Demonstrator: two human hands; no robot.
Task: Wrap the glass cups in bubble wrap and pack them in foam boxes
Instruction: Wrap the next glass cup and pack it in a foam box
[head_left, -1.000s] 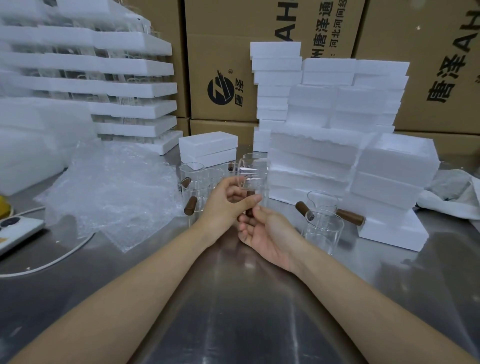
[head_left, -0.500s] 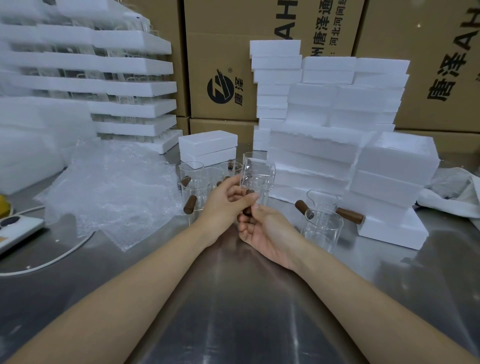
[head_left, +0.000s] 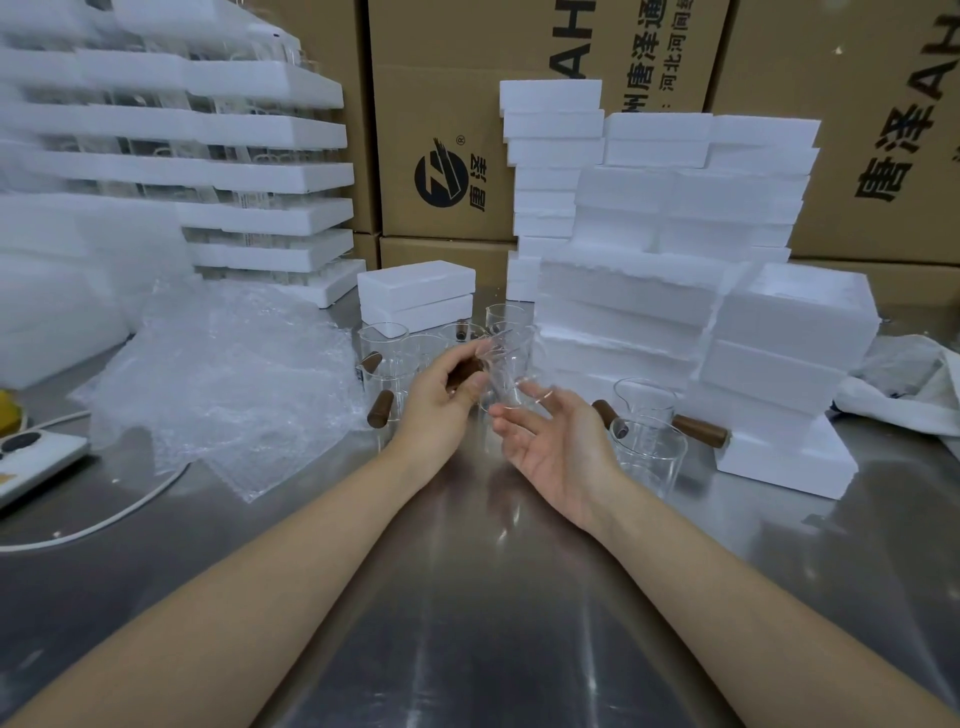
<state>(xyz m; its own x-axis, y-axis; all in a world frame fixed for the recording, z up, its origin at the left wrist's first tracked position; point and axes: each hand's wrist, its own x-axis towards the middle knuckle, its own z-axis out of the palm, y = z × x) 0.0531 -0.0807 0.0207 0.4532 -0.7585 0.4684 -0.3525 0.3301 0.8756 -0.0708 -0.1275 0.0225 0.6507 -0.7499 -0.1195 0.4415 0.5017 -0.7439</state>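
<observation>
My left hand (head_left: 441, 395) grips the brown wooden handle of a clear glass cup (head_left: 511, 364) and holds it tilted above the steel table. Just below and right of it, my right hand (head_left: 558, 441) lies palm up with its fingers spread and relaxed, their tips near the cup's base. Several more glass cups with wooden handles (head_left: 387, 366) stand behind my left hand. Two others (head_left: 644, 441) stand to the right. Crumpled bubble wrap (head_left: 228, 384) lies on the left. White foam boxes (head_left: 784, 332) are piled on the right.
A small stack of two foam boxes (head_left: 415, 296) sits behind the cups. Foam trays (head_left: 218, 176) are stacked high at the back left, against cardboard cartons (head_left: 441, 130). A white device with a cable (head_left: 31, 462) lies at the left edge, a white cloth (head_left: 909, 384) at the right.
My right hand has let go of the cup and turned open, palm up. The left hand now holds the cup by its handle and has tilted it.
</observation>
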